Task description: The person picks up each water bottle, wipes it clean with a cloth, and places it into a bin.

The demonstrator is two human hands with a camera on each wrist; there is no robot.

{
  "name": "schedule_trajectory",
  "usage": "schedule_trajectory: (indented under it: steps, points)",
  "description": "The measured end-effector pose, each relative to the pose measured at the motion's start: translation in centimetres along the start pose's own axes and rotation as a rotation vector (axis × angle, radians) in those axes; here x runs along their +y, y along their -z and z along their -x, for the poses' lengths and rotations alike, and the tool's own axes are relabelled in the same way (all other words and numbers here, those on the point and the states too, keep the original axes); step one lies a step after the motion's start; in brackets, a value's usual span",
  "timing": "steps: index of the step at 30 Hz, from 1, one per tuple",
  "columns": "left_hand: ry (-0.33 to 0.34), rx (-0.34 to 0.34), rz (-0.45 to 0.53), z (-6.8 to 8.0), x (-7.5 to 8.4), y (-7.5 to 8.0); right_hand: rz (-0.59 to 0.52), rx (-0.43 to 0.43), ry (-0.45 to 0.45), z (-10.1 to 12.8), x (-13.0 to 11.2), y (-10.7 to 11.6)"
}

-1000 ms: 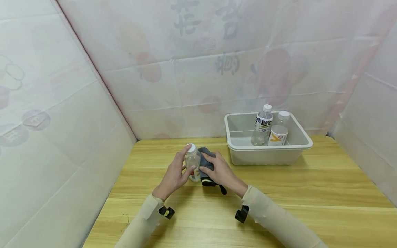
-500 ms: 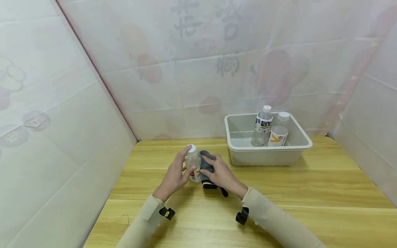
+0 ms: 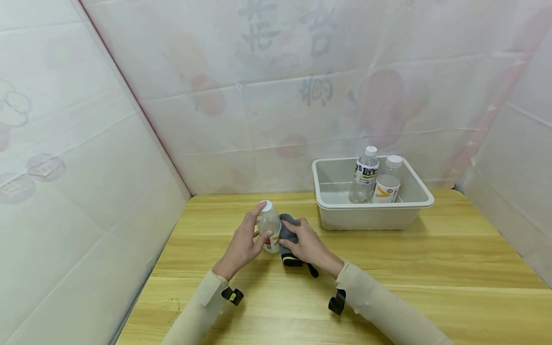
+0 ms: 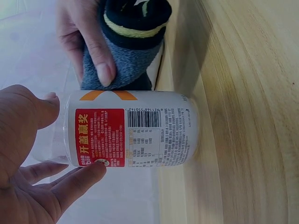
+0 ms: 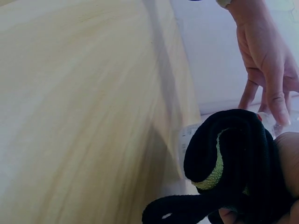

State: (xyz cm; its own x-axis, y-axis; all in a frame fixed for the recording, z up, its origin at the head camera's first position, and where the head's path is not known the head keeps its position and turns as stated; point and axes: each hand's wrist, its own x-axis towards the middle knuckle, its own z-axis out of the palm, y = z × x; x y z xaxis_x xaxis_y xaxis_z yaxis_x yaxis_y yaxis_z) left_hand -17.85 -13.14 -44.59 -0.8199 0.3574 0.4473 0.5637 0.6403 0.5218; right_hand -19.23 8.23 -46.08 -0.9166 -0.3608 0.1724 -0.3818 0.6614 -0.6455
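Observation:
A small clear bottle (image 3: 269,226) with a white cap and a red, white and orange label (image 4: 135,135) stands upright on the wooden table (image 3: 388,268). My left hand (image 3: 244,239) grips it from the left, thumb and fingers curled round its body. My right hand (image 3: 307,244) holds a bunched grey cloth (image 3: 288,235) with black and yellow trim (image 5: 233,163) and presses it against the bottle's right side. In the left wrist view the cloth (image 4: 126,51) lies against the bottle above the label.
A pale grey plastic bin (image 3: 371,215) stands at the back right of the table. Inside it are a clear water bottle (image 3: 364,176) and a second bottle with a white and orange label (image 3: 387,182). White sheeting walls close in on three sides.
My right hand and the cloth have slid a little down and towards me along the bottle's side. The left hand and bottle have stayed put.

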Motion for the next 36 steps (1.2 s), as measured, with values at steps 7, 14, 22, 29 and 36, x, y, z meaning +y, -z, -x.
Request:
schedule_trajectory:
  steps: [7,14,22,29,36]
  points:
    - [0.000,0.006,-0.007,-0.1,-0.1,-0.1,-0.001,-0.008,-0.011,0.2,0.3,-0.4]
    - [-0.012,0.024,-0.017,0.0,0.0,-0.1,0.012,-0.008,0.003,0.3,0.6,-0.8]
    - [-0.016,0.027,-0.023,0.0,0.1,0.0,0.014,-0.037,-0.020,0.2,0.9,-1.2]
    - [-0.001,0.024,-0.030,0.0,0.0,-0.1,0.020,-0.047,-0.028,0.3,1.0,-1.3]
    - [0.000,0.021,-0.032,0.0,-0.1,-0.2,0.021,-0.059,-0.033,0.3,0.9,-1.2]
